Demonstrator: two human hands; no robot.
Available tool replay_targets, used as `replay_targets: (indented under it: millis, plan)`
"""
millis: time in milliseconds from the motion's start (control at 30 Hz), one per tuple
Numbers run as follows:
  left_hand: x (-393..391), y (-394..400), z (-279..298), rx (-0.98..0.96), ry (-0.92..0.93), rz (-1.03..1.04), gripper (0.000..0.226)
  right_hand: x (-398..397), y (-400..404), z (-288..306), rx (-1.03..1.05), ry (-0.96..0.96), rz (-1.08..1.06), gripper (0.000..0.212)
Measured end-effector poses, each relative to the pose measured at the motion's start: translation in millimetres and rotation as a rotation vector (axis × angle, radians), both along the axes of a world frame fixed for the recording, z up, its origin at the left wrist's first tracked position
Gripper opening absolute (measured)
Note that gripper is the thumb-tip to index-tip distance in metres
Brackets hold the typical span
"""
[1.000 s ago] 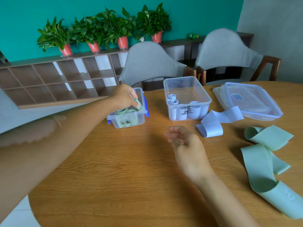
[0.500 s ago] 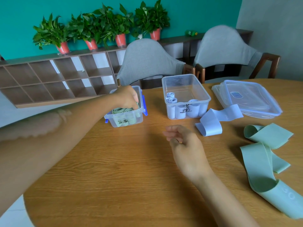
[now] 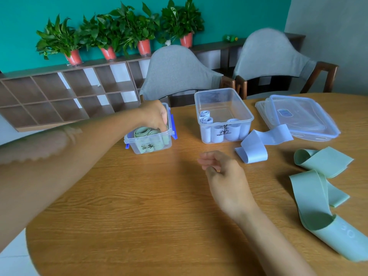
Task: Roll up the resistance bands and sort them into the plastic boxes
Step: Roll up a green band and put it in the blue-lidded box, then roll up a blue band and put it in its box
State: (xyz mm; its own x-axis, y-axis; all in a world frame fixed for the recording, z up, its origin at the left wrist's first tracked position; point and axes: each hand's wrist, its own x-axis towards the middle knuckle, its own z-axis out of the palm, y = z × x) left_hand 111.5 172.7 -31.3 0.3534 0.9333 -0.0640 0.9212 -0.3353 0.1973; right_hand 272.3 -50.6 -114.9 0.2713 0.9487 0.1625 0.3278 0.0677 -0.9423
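Round wooden table (image 3: pixel 139 206): left hand (image 3: pixel 154 116) presses rolled green band (image 3: pixel 142 131) into small clear blue-latched box (image 3: pixel 148 145); grip unclear. Right hand (image 3: pixel 225 176) beside box, loosely curled, empty. Seat roll snugly before letting go.

Setting: looks like an office/meeting rm, maybe a home dining area; can't tell which. I'm seated at a round wood-grain table (image 3: pixel 139 206). Opp. me: 2 chairs (image 3: pixel 175 74) w/ grey fabric backs, wood arms. Behind: low cubby shelf (image 3: pixel 59 92), brown, most cubbies bare. On top: 4 plants (image 3: pixel 123 28) in red pots. Teal wall (image 3: pixel 59 8) at back, grey wall to R. Pale tile floor at L edge.
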Motion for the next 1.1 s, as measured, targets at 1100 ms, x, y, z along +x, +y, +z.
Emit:
replay_targets:
  millis: [1100]
  plan:
    - [-0.8, -38.1, 9.7, 0.101, -0.4, -0.009, 0.016, 11.6, -1.5, 1.9, 0.02, 0.049, -0.104, 0.031]
